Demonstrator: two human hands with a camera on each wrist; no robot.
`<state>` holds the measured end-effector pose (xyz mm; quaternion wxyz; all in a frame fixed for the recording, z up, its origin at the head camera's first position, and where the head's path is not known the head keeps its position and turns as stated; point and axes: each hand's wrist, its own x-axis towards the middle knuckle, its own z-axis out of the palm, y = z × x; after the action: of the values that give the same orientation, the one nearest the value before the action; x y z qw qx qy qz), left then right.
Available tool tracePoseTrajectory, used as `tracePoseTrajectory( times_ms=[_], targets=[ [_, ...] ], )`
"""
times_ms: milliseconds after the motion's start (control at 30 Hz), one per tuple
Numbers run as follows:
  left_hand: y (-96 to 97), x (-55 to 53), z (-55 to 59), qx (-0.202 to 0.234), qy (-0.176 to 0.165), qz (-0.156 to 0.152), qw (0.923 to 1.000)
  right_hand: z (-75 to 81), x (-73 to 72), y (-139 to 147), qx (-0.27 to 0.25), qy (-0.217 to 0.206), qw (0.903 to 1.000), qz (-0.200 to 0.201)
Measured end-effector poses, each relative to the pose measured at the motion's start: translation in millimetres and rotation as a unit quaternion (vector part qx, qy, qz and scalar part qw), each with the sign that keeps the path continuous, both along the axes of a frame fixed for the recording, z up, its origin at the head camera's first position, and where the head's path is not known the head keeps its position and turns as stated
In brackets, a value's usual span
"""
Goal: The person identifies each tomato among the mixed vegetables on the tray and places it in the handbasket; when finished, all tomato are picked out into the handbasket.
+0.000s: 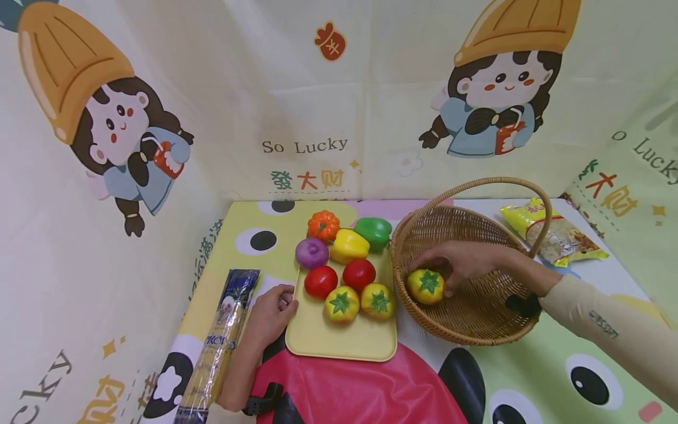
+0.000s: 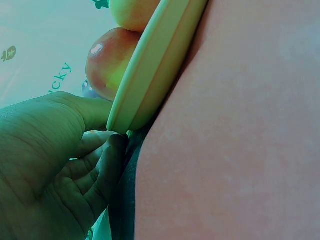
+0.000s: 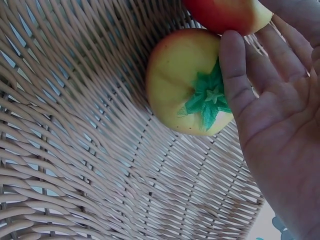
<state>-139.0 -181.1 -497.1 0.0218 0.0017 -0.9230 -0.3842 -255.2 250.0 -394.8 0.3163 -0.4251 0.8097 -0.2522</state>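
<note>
In the head view, my right hand (image 1: 461, 268) reaches inside the wicker basket (image 1: 477, 340), thumb and fingers around a yellow toy persimmon (image 1: 425, 287) with a green star-shaped cap. From the right wrist, that persimmon (image 3: 225, 14) shows a red side between thumb and fingers; another persimmon (image 3: 185, 80) lies close beside the fingertips. The left hand (image 1: 272, 312) pinches the left edge of a pale yellow tray (image 1: 339, 347), thumb at the rim, fingers beneath. On the tray are two more persimmons (image 1: 341, 304) and two red tomatoes (image 1: 321, 282).
Farther up the tray lie a purple onion (image 1: 312, 253), a yellow pepper (image 1: 349, 246), a green pepper (image 1: 373, 233) and an orange pumpkin (image 1: 323, 225). A noodle packet (image 1: 217, 347) lies left of the tray, a yellow snack bag (image 1: 561, 235) right. The basket's handle (image 1: 492, 180) arches upward.
</note>
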Motion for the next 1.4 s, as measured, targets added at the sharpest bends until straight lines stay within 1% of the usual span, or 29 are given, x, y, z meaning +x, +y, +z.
tracePoseTrajectory(
  times_ms=[333, 567, 667, 967, 1400],
  targets=[
    [-0.3, 0.7, 0.4, 0.0, -0.001, 0.004, 1.0, 0.0, -0.3, 0.2, 0.003, -0.014, 0.9999, -0.008],
    [0.1, 1.4, 2.5, 0.007, 0.001, -0.001, 1.0, 2.3, -0.2, 1.6, 0.0, 0.006, 1.0, -0.004],
    [0.0, 1.3, 2.0, 0.007, 0.0, -0.001, 1.0, 2.5, -0.6, 1.9, -0.006, 0.007, 1.0, 0.001],
    [-0.5, 0.7, 0.6, 0.003, 0.009, -0.006, 0.9999, 2.5, 0.3, 2.2, -0.014, -0.026, 0.9995, -0.006],
    [-0.8, -0.4, 0.0, 0.002, 0.005, -0.004, 1.0, 3.1, 1.0, 1.0, -0.006, -0.024, 0.9996, -0.012]
  ],
)
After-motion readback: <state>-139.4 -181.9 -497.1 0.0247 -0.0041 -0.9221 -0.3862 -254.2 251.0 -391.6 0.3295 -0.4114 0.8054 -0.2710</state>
